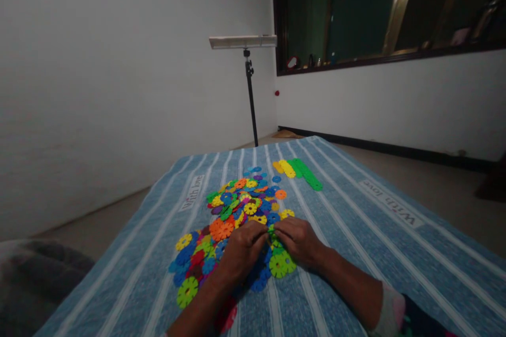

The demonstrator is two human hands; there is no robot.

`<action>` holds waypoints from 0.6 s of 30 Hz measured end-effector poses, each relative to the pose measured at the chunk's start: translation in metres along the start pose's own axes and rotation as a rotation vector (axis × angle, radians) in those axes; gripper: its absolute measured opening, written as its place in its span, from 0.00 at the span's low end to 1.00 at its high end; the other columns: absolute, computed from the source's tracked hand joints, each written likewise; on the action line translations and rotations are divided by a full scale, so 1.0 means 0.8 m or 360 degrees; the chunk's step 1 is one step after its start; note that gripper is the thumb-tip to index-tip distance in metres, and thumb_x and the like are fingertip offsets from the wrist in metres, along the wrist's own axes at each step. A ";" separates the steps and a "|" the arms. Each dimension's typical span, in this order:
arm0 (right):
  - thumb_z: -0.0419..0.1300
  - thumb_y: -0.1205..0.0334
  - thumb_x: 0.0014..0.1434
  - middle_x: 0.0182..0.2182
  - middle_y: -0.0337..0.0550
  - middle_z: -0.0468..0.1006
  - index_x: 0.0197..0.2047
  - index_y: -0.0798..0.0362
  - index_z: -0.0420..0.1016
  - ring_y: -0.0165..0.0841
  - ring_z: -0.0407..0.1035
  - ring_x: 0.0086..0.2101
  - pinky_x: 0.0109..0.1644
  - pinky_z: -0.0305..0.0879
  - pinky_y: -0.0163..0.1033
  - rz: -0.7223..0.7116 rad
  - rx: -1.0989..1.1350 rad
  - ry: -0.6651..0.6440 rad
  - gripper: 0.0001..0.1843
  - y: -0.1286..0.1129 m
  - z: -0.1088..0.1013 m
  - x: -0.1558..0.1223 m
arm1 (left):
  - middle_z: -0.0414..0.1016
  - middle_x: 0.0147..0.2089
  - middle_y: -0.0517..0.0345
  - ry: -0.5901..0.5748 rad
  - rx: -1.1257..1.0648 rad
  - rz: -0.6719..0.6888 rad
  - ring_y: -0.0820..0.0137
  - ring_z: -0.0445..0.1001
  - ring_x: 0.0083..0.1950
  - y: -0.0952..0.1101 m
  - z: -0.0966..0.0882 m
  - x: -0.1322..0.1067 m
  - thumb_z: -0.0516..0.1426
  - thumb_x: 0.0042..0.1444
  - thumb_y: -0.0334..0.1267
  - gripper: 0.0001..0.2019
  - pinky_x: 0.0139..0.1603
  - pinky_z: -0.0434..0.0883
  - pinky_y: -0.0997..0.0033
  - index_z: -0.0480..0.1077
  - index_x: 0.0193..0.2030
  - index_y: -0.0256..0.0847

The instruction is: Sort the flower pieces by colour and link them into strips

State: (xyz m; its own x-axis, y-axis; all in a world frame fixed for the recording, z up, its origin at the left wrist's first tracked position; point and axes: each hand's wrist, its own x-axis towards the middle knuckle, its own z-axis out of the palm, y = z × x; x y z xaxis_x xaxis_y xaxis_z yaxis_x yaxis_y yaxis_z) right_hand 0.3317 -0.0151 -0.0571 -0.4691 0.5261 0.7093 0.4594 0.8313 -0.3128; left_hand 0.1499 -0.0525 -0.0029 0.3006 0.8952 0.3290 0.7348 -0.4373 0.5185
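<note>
In the lower centre of the frame, the left hand (249, 245) and the right hand (298, 239) meet almost fingertip to fingertip, each with its fingers pinched on a small green notched disc (271, 230), partly covered by them. Just below it, a lime-green notched disc (281, 264) lies near the right hand. A heap of multicoloured notched plastic discs (250, 208) spreads from the middle of the frame toward the lower left, partly behind the left hand and forearm. An orange disc (280, 195) sits at the heap's right edge. Right of centre, above the hands, green perforated strips (310, 176) lie beside yellow strips (285, 168). All rest on a blue striped cloth (348, 221) printed "With love". At upper centre, a black stand (252, 100) carries a flat panel (243, 42), left of a dark-framed window (363, 5).
</note>
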 end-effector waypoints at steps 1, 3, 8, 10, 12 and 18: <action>0.50 0.63 0.66 0.28 0.43 0.78 0.35 0.51 0.75 0.32 0.71 0.31 0.38 0.65 0.36 0.0011 -0.0007 -0.0013 0.13 0.006 -0.004 0.001 | 0.79 0.33 0.54 0.0024 0.0001 -0.0005 0.66 0.76 0.37 -0.001 -0.001 0.000 0.52 0.56 0.38 0.10 0.41 0.70 0.68 0.75 0.32 0.43; 0.51 0.64 0.65 0.30 0.43 0.79 0.36 0.51 0.76 0.33 0.72 0.33 0.39 0.66 0.36 0.0078 -0.0022 -0.0005 0.12 0.029 -0.016 0.002 | 0.80 0.36 0.53 0.0102 0.0014 -0.0032 0.65 0.77 0.38 -0.005 -0.007 0.001 0.52 0.56 0.40 0.10 0.41 0.71 0.68 0.75 0.35 0.43; 0.53 0.62 0.61 0.36 0.45 0.82 0.36 0.51 0.80 0.36 0.75 0.37 0.43 0.68 0.39 0.0620 -0.0163 0.0249 0.12 0.126 -0.064 -0.003 | 0.80 0.35 0.54 0.0314 0.0084 -0.0173 0.63 0.77 0.38 -0.025 -0.033 0.005 0.52 0.55 0.44 0.12 0.41 0.71 0.66 0.76 0.34 0.43; 0.53 0.61 0.59 0.35 0.43 0.82 0.36 0.50 0.81 0.36 0.75 0.36 0.42 0.68 0.39 0.0822 -0.0221 0.0241 0.13 0.162 -0.082 -0.009 | 0.80 0.35 0.54 0.0367 0.0094 -0.0255 0.62 0.77 0.36 -0.037 -0.043 0.007 0.53 0.54 0.46 0.13 0.39 0.72 0.65 0.76 0.33 0.43; 0.53 0.60 0.58 0.34 0.41 0.82 0.35 0.49 0.81 0.36 0.75 0.36 0.42 0.67 0.38 0.0945 -0.0268 0.0215 0.14 0.188 -0.094 -0.013 | 0.81 0.35 0.54 0.0429 0.0084 -0.0312 0.61 0.77 0.37 -0.049 -0.052 0.008 0.53 0.53 0.47 0.14 0.39 0.72 0.64 0.77 0.33 0.44; 0.53 0.59 0.56 0.34 0.41 0.82 0.33 0.49 0.82 0.36 0.74 0.38 0.44 0.66 0.38 0.1063 -0.0229 0.0174 0.15 0.225 -0.095 -0.017 | 0.82 0.37 0.56 0.0637 0.0114 -0.0430 0.59 0.78 0.41 -0.075 -0.076 0.007 0.56 0.49 0.50 0.13 0.45 0.73 0.63 0.77 0.32 0.47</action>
State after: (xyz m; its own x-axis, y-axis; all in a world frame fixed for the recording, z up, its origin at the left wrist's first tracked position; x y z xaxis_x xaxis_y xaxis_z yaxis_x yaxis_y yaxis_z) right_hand 0.4781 0.1134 -0.0752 0.0244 0.8898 0.4556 0.7225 0.2993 -0.6232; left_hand 0.0704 -0.0260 0.0155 -0.1537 0.8663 0.4753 0.7986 -0.1744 0.5761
